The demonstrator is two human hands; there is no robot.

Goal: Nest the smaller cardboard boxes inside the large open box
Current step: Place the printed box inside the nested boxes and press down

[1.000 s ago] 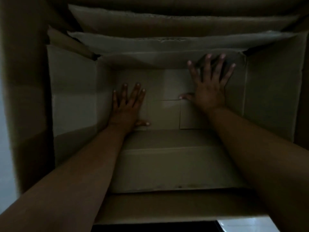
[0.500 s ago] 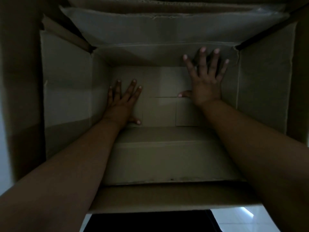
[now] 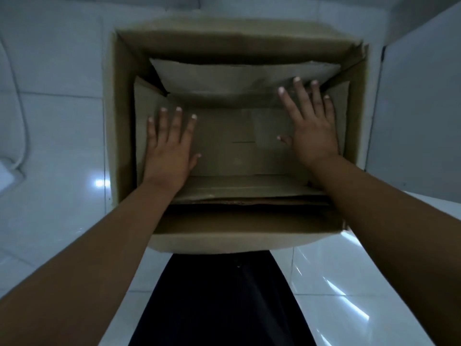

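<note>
A large open cardboard box (image 3: 117, 136) stands on the white tiled floor in front of me. A smaller open cardboard box (image 3: 239, 146) sits nested inside it, its flaps standing up against the big box's walls. My left hand (image 3: 169, 148) hovers flat over the inner box's left side, fingers spread, holding nothing. My right hand (image 3: 311, 123) is spread near the inner box's far right corner, fingertips at the far flap (image 3: 239, 73). Whether either palm touches cardboard is unclear.
Glossy white floor tiles (image 3: 336, 283) surround the box. A white wall or panel (image 3: 419, 108) rises at the right. A white cable and plug (image 3: 12, 161) lie at the left. My dark clothing (image 3: 219, 300) fills the lower middle.
The view has pulled back and up, so the whole big box and the floor now show. Both hands have risen from the inner box's bottom toward its top.
</note>
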